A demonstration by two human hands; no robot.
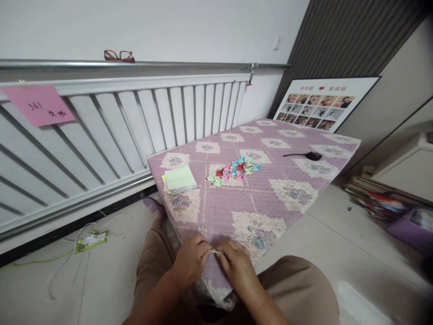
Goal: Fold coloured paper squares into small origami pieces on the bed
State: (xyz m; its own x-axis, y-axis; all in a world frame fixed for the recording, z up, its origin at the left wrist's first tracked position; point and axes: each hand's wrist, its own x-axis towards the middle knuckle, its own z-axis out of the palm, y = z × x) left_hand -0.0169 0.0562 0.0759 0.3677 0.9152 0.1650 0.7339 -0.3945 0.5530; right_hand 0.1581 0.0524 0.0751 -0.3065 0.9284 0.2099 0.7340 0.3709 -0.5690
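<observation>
At the near corner of the table, my left hand (193,257) and my right hand (237,262) pinch a small piece of folded paper (215,251) between them. Only a thin pale green edge of it shows; my fingers cover the rest. Farther in lies a stack of coloured paper squares (180,178), light green on top. To its right, several small folded paper shapes (233,171) in red, pink, blue and green sit grouped together.
A flowered purple cloth (223,207) covers the table. A black object with a thin handle (313,155) lies toward the right. Behind stand a white radiator (199,108) and a photo board (318,101). A power strip (91,241) with cables is on the floor at left.
</observation>
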